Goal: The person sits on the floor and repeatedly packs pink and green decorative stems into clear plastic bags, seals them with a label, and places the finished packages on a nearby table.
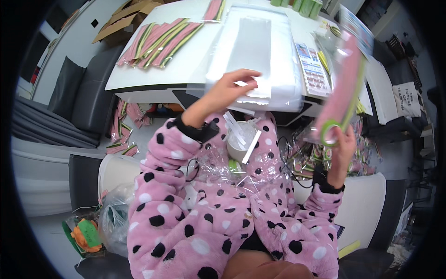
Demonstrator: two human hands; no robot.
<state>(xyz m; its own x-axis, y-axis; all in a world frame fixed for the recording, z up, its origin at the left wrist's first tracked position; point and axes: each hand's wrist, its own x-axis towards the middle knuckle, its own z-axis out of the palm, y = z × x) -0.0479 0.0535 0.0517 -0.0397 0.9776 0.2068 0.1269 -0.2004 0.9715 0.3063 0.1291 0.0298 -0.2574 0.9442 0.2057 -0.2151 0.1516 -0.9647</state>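
My right hand (343,146) is raised at the right, holding the lower end of a long pink, yellow and dark green strip pack (339,83). A green ring-shaped roll (329,132) shows at that end, by my fingers. The pack is blurred. Above the table's front edge is my left hand (238,83), its fingers curved and apart with nothing seen in them. Under it lies a stack of clear plastic sleeves (285,69) with a narrow grey-silver sheet (251,48) on top. I cannot tell if the left fingers touch the sheet.
Flat pink-and-green strips (160,43) lie on the white table (118,78). A printed sheet (313,69) is right of the sleeves. Between my knees stands a white bin (237,151) with plastic scraps. Finished-looking packs (313,157) are heaped at the lower right. Green rolls (306,7) stand at the back.
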